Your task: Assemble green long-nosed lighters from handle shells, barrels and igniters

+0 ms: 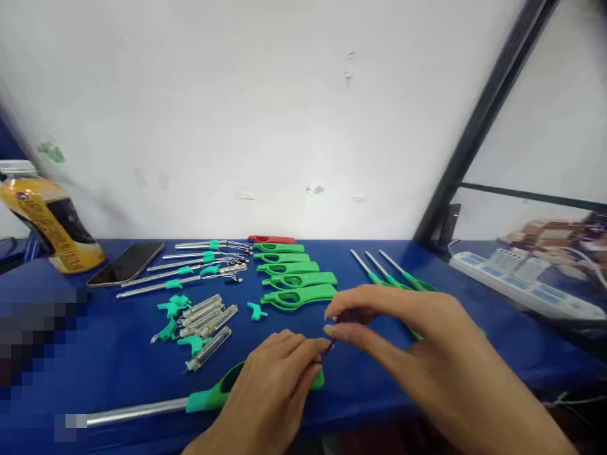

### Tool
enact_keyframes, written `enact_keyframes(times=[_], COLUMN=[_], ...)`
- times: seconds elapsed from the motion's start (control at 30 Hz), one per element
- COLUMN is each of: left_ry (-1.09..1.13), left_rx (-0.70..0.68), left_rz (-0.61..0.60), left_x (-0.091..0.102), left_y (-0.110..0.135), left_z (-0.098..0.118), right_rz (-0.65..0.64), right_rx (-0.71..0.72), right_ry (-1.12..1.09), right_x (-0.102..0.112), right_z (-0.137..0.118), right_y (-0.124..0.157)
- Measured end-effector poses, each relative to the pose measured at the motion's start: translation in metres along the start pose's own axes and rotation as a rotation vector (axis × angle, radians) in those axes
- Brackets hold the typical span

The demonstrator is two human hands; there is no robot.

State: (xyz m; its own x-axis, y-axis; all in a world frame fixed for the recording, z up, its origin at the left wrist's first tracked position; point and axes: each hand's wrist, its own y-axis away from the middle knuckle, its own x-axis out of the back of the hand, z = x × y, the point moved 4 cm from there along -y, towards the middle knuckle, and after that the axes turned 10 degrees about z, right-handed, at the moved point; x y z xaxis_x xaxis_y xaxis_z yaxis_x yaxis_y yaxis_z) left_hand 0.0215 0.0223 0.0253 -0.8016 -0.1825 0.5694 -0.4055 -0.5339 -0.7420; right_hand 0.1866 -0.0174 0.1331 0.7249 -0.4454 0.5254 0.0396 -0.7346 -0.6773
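The step in hand looks like fine two-handed work on a green lighter [208,399], which lies under the left hand [275,379], its metal tube [137,411] reaching out to the left of the fingers. The left fingers are clamped over it, thumb and forefinger close together beside a thin dark piece [331,345] too small to identify. The right hand [422,360] hovers just beyond, thumb and forefinger tips nearly meeting; whether they pinch anything cannot be told. The next move seems to call for a steady left hold and a precise right pinch.

Beyond the fingertips, on the blue tabletop [360,395], lie green handles [310,294] and one red handle [271,239]. Left of the fingers are teal triggers [257,311], clear tubes [211,347] and wired metal rods [161,287]; farther left, a phone [126,265] and a bottle [71,221]. To their right are more lighters [374,268] and a power strip [512,285]. A white wall [303,126] rises behind.
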Motion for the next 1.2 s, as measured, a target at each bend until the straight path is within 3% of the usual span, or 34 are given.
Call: enact_keyframes(times=[0.2,0.57,0.87,1.2], left_ry=[0.005,-0.014,-0.021,-0.092], left_rx=[0.022,0.052,0.068,0.032], left_rz=[0.013,-0.004,-0.059,-0.183], left_x=[0.003,0.0,0.0,0.018], left_y=[0.001,0.001,0.0,0.027], left_z=[-0.004,-0.002,-0.003,-0.012], right_rz=[-0.004,0.071,0.036,-0.033], right_rx=[-0.022,0.006,0.017,0.032], right_ry=[-0.008,0.025,0.117,0.122], right_x=[-0.01,-0.008,-0.018,-0.021], right_z=[-0.001,0.001,0.011,0.004], right_y=[-0.003,-0.007,0.0,-0.002])
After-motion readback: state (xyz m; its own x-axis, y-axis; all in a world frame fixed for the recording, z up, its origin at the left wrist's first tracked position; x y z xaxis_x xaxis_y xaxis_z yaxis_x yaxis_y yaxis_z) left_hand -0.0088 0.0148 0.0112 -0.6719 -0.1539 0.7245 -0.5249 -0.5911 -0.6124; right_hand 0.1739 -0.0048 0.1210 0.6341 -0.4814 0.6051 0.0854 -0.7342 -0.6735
